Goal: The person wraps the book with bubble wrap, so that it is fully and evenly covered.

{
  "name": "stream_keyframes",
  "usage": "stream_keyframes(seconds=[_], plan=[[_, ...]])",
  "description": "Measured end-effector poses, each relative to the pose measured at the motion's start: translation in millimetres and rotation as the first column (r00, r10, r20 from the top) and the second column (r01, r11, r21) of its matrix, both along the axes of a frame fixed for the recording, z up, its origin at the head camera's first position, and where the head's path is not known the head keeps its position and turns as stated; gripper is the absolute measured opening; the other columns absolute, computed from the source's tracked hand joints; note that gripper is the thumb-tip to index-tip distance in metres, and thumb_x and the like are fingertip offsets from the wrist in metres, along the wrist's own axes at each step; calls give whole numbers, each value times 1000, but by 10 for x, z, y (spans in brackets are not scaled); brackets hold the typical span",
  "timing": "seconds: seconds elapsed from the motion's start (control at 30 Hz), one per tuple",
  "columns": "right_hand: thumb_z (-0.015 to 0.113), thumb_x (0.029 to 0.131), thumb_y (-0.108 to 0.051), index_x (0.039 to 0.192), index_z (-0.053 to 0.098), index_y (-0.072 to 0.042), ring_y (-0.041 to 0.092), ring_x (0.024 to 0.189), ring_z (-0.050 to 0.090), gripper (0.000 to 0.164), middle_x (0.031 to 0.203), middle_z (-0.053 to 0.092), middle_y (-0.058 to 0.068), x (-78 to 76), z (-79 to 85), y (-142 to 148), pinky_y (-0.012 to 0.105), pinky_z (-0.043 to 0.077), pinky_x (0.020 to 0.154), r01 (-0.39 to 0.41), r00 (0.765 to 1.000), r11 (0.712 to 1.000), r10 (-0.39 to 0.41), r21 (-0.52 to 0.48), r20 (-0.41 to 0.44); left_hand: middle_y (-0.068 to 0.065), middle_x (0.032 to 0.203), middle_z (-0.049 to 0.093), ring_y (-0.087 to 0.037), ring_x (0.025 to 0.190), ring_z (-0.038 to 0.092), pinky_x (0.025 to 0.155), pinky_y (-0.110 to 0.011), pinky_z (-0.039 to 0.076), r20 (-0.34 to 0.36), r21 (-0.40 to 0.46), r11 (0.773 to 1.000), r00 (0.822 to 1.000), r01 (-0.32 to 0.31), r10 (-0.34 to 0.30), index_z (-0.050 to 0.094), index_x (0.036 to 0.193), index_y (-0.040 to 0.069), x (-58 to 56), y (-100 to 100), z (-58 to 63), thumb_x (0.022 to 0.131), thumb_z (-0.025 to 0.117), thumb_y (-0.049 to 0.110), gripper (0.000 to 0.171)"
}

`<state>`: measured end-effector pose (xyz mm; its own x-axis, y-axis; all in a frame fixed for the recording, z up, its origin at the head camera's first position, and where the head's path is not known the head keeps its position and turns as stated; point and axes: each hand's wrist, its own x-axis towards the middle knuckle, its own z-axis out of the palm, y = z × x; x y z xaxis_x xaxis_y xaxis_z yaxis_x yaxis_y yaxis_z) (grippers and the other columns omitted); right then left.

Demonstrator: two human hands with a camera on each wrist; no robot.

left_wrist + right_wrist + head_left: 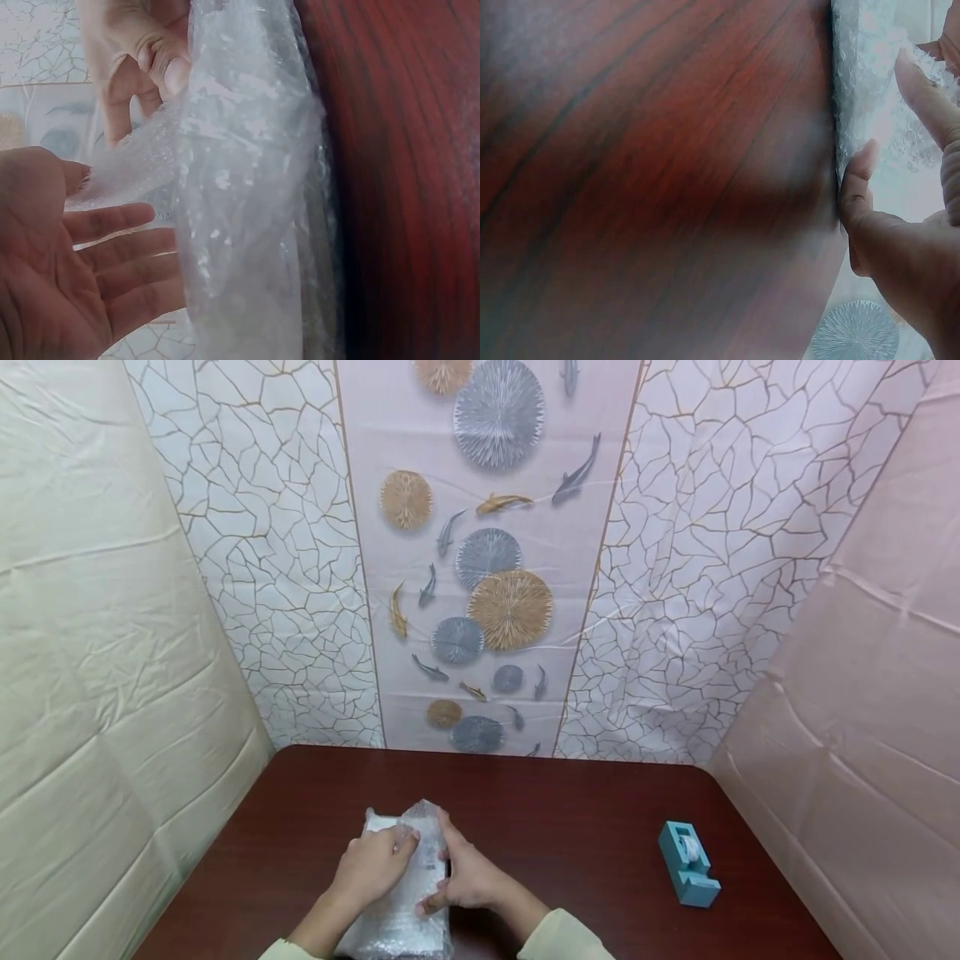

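A flat white package in clear bubble wrap (405, 918) lies at the front of the table, left of the middle. My left hand (377, 862) is over its top and pinches a loose flap of bubble wrap (131, 169) between thumb and index finger; its other fingers stretch out beside the package in the left wrist view. My right hand (474, 874) holds the package's right side, thumb on the wrap and fingers spread toward the far corner. In the right wrist view the right hand (907, 240) has its fingertips at the package's edge.
A light blue tape dispenser (688, 866) with a roll of tape stands on the right of the dark red-brown table (570, 827). A patterned cloth (480, 610) hangs behind the table, with pale cloth walls on both sides.
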<state>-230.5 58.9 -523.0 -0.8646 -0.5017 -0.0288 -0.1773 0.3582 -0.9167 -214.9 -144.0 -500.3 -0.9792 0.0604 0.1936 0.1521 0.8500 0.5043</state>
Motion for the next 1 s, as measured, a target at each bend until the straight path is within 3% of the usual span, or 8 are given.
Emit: stream_keyframes(seconds=[0.13, 0.23, 0.33, 0.43, 0.47, 0.7, 0.83, 1.0], plan=[[107, 66, -7, 180, 6, -21, 39, 135, 61, 152, 184, 20, 20, 4, 2, -26, 26, 64, 77, -1, 999, 998, 4, 65, -45, -13, 109, 84, -46, 93, 80, 67, -59, 59, -20, 22, 1000, 1000, -18, 19, 81, 111, 16, -15, -37, -18, 109, 66, 43, 31], [109, 66, -13, 179, 6, -16, 38, 133, 64, 153, 186, 12, 20, -3, 1, -43, 42, 64, 101, -1, 994, 991, 15, 133, -106, -12, 112, 82, -37, 90, 78, 70, -56, 59, -23, 36, 999, 999, -32, 33, 77, 92, 12, -26, -65, -32, 107, 69, 40, 33], [109, 65, -17, 179, 6, -12, 41, 132, 67, 154, 185, 12, 24, -23, 5, -61, 67, 38, 128, -1, 989, 982, 29, 187, -146, -14, 116, 79, -36, 92, 76, 73, -56, 60, -33, 44, 999, 999, -23, 24, 65, 76, 15, -36, -93, -41, 106, 71, 35, 37], [110, 64, -16, 179, 6, -11, 48, 138, 64, 155, 184, 12, 26, -42, 16, -84, 80, 15, 131, -8, 988, 979, 39, 204, -150, -21, 128, 73, -44, 102, 76, 79, -59, 62, -43, 57, 998, 999, -16, 18, 62, 74, 16, -37, -127, -46, 104, 72, 30, 34], [110, 64, -16, 179, 6, -11, 50, 140, 63, 155, 184, 12, 26, -44, 21, -91, 80, 14, 131, -7, 988, 978, 39, 211, -149, -23, 129, 71, -46, 105, 76, 81, -60, 62, -49, 55, 998, 999, -17, 20, 62, 75, 16, -35, -142, -46, 103, 72, 28, 33], [111, 61, -17, 177, 10, -4, 51, 153, 52, 154, 182, 16, 32, -30, 32, -124, 80, 13, 131, -11, 979, 964, 63, 266, -191, -11, 86, 63, -25, 77, 60, 65, -47, 50, -50, 34, 999, 999, -9, 10, 52, 73, 14, -43, -251, -79, 98, 76, 23, 35], [111, 62, -20, 177, 11, -5, 48, 159, 45, 154, 181, 15, 33, -33, 43, -124, 80, 16, 131, -8, 976, 955, 71, 296, -204, -4, 77, 59, -20, 73, 56, 64, -44, 47, -57, 19, 1000, 998, 3, -2, 53, 72, 16, -78, -301, -108, 97, 77, 22, 35], [111, 62, -21, 177, 12, -5, 48, 164, 36, 153, 182, 16, 32, -52, 50, -120, 79, 16, 132, -14, 975, 953, 79, 301, -207, 2, 76, 57, -16, 69, 54, 59, -41, 44, -187, -19, 1000, 982, 4, -7, 53, 73, 23, -482, -528, -767, 92, 82, 33, 36]])
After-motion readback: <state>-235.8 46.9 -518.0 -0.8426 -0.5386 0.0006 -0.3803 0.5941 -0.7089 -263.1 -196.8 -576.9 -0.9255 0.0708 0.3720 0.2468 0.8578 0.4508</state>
